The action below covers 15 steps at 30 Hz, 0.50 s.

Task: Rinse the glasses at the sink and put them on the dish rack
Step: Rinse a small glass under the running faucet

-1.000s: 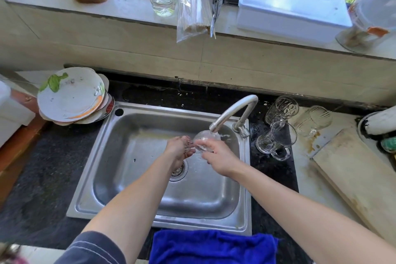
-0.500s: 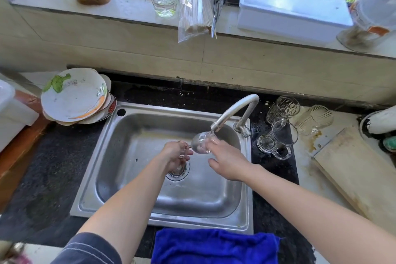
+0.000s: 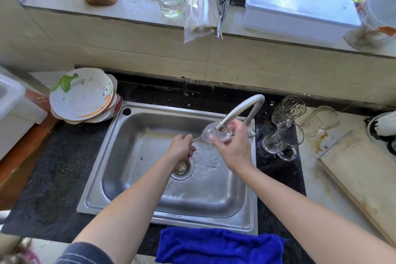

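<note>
Dark bench (image 3: 53,178) wraps a steel sink (image 3: 120,156), with a blue cloth (image 3: 218,246) draped at its near edge. Over the basin the left hand (image 3: 182,149) pinches the stem of a wine glass (image 3: 211,133), and the right hand (image 3: 234,150) curls round its bowl. A second ago the glass sat lower, in front of the spout. Now it is lifted and tipped so the mouth of the tap (image 3: 242,107) meets the bowl, and water spreads over the sink floor. I'd call it mid-rinse, not ready to set down. Just right of the tap's base three more glasses (image 3: 282,137) crowd together, with a cutting board (image 3: 364,178) beside them, so that side is tight. The left side is open as far as the stacked plates (image 3: 83,94) at the sink's far corner. I can't pick out a dish rack.
</note>
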Motion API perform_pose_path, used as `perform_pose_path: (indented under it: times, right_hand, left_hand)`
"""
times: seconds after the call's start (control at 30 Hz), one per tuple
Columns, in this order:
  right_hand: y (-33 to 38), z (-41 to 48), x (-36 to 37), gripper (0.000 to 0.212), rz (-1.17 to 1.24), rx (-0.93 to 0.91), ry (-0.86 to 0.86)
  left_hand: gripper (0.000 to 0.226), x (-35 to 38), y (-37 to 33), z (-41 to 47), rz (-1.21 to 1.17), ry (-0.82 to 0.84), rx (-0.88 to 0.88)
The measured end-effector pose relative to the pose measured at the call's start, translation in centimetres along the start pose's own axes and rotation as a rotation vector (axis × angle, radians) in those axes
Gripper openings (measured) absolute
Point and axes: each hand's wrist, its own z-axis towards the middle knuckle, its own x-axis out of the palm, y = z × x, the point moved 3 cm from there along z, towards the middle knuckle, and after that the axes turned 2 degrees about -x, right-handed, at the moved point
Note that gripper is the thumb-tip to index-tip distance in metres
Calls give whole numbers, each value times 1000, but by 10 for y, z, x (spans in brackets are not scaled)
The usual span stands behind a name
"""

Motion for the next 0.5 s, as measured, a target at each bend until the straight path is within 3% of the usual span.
perform_pose_path:
  times: [0.07,0.17,0.27,0.4,0.5]
  right_hand:
    - [-5,2,3,59,-81,-25,1]
    - [-15,8,15,62,-388,-38,260]
    - [-21,13,20,77,-344,39,396]
    - [-14,8,29,75,-399,-92,389]
    - [-6,11,27,70,-248,16,325]
  left_hand:
    - [19,-6,-3,-4,95,-55,62]
    - [18,-5,-8,-13,279,-121,180]
    - [18,-8,-14,-25,455,-216,227]
    - [19,-22,-31,-41,620,-322,365]
    - [17,-24,-39,-53,716,-316,493]
